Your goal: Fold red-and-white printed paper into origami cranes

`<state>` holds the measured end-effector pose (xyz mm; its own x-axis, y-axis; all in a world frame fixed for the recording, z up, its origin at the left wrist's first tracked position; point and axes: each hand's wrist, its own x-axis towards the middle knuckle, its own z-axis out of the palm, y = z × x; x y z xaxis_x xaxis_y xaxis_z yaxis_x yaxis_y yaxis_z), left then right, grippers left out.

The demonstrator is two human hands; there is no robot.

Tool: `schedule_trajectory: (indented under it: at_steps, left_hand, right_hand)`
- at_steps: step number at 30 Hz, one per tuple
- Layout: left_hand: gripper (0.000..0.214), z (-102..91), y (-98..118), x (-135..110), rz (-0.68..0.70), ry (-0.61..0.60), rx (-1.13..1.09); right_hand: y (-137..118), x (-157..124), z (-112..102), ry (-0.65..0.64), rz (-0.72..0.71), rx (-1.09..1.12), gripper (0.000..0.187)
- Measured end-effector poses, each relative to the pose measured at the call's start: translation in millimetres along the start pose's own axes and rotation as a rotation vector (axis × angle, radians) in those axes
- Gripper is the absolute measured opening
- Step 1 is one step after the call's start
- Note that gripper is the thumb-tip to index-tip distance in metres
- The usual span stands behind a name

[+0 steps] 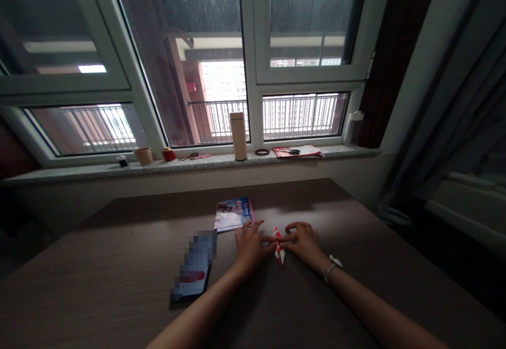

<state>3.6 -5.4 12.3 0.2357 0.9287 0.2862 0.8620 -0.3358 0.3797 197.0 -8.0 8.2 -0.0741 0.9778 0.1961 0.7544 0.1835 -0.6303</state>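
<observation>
A narrow piece of folded paper, patterned in red and white, sits over the brown table with its long side pointing away from me. Its lower end splits into two points and its upper end tapers to one. From the left side, my left hand pinches its middle with the fingertips. My right hand, with a pale bracelet on the wrist, pinches the same middle from the right. The fingertips of both hands nearly meet and cover part of the paper there.
A phone, its screen pixelated, lies left of my left forearm. Beyond my left hand is a blue-and-white printed booklet. Along the windowsill stand a beige flask, a paper cup, and red-edged sheets with scissors on them.
</observation>
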Motion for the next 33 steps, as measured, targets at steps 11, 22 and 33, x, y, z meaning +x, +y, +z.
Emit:
schedule_trajectory:
  at_steps: [11,22,33]
  left_hand:
    - [0.038,-1.3,-4.8,1.1,-0.012,-0.11,0.04]
    - [0.049,-4.2,-4.5,6.4,0.082,-0.108,0.103]
    - [0.04,3.1,-2.9,5.3,0.056,-0.059,0.064]
  right_hand:
    - [4.4,4.1,-1.4,-0.057,0.01,-0.027,0.031]
    - [2.8,3.2,-2.7,-0.085,0.023,-0.086,0.04]
    - [-2.8,-0.3,-0.2,-0.046,0.012,-0.057,0.019]
